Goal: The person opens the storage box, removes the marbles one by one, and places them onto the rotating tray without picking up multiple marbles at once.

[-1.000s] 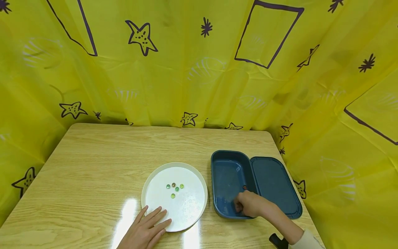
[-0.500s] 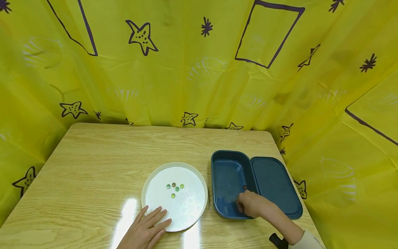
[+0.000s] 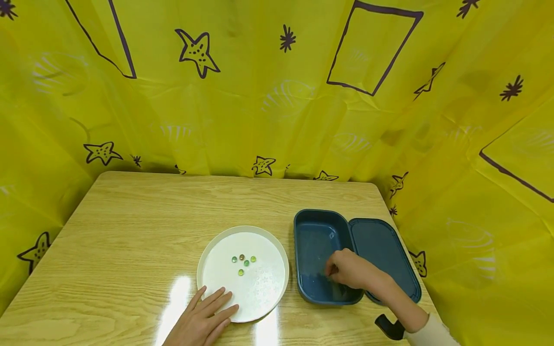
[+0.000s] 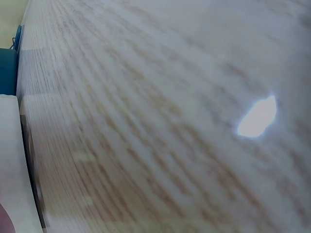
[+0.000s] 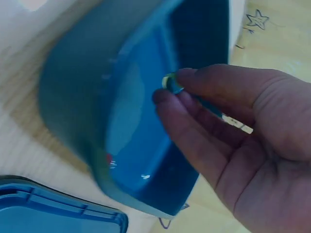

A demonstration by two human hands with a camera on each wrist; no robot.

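Between thumb and fingertips, my right hand (image 3: 351, 269) pinches a clear greenish glass marble (image 5: 172, 83) over the dark blue box (image 3: 312, 290). A small red spot, perhaps another marble (image 5: 109, 158), shows inside the box in the right wrist view. My left hand (image 3: 201, 318) rests with spread, straight fingers on the near left rim of a round white tray (image 3: 264, 300). Several small glass marbles (image 3: 246, 263), green, yellow-green and brown, lie near the tray's middle. Only a sliver of the left hand appears at the lower left corner of the left wrist view.
The box's dark blue lid (image 3: 383, 254) lies flat just right of the box. All stand on a light wooden table (image 3: 143, 230), with a yellow patterned curtain (image 3: 242, 110) behind and at the sides. A black strap (image 3: 389, 327) is by the right wrist.
My right hand was lower in the box with its fingertips at the bottom; it has risen and moved slightly away from me, pinching a marble. The left hand and tray stay put.
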